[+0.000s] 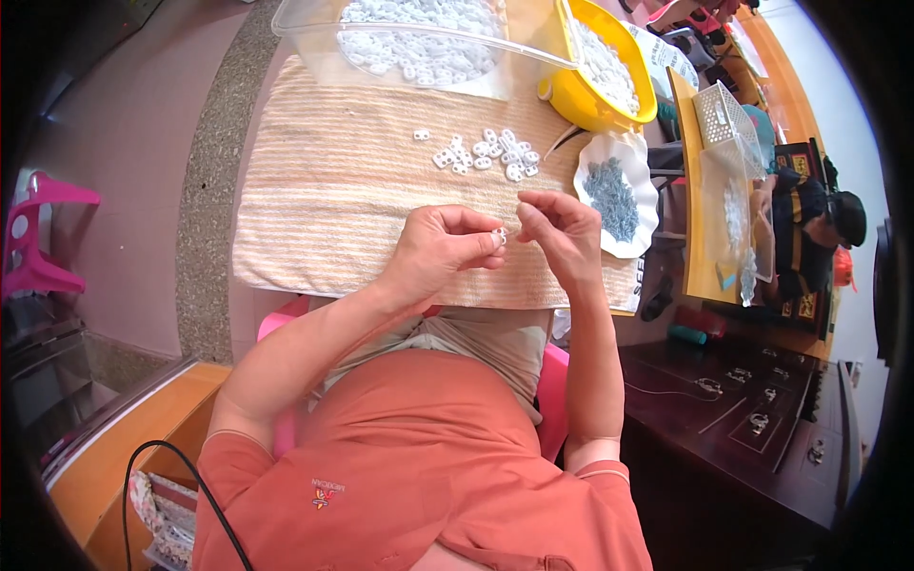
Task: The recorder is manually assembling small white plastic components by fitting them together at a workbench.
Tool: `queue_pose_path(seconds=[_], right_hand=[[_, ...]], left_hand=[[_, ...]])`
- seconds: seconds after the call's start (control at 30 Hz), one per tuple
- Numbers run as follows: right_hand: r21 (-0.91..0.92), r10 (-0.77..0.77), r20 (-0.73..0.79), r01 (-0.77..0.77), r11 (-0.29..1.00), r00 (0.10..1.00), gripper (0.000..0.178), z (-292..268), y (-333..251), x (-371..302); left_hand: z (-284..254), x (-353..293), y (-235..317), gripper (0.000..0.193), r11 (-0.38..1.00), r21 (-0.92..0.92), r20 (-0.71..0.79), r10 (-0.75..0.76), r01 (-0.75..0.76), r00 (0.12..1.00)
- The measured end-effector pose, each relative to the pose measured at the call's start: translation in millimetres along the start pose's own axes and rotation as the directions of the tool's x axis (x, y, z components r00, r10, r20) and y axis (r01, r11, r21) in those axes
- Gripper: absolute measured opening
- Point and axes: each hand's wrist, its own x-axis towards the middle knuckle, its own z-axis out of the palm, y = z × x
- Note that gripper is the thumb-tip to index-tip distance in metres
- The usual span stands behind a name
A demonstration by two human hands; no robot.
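Note:
My left hand (440,249) is pinched on a small white plastic piece (500,234) above the near part of a striped towel (324,190) covering the table. Close by on the right, my right hand (566,238) has thumb and forefinger pressed together; whatever may be between them is too small to make out. Beyond both hands lies a loose group of white two-holed pieces (515,172). A scalloped white dish (645,195) beside my right hand holds many tiny grey-blue parts (612,202). Between the dish and the white pieces rest tweezers (562,141).
A clear plastic bin (303,21) heaped with white pieces stands at the far edge, with a yellow basin (569,103) to its right. Another person (809,228) sits at a table on the right. A pink stool (43,233) stands on the floor at left.

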Motion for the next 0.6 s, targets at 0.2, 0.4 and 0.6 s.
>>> queue_pose_path(seconds=[0.2,0.4,0.6], right_hand=[[-0.415,-0.325,0.048,0.315,0.853,0.944,0.017,8,-3,35],[-0.734,-0.375,0.168,0.369,0.570,0.912,0.017,27,-12,52],[-0.790,-0.277,0.161,0.292,0.540,0.947,0.017,32,-15,58]], left_hand=[[-1,1,2,0.014,0.997,-0.056,-0.009,0.052,-0.053,0.999],[-5,3,3,0.013,0.995,-0.069,-0.047,0.074,-0.077,0.996],[-4,3,6,0.013,0.993,-0.079,-0.064,0.080,-0.085,0.995]])
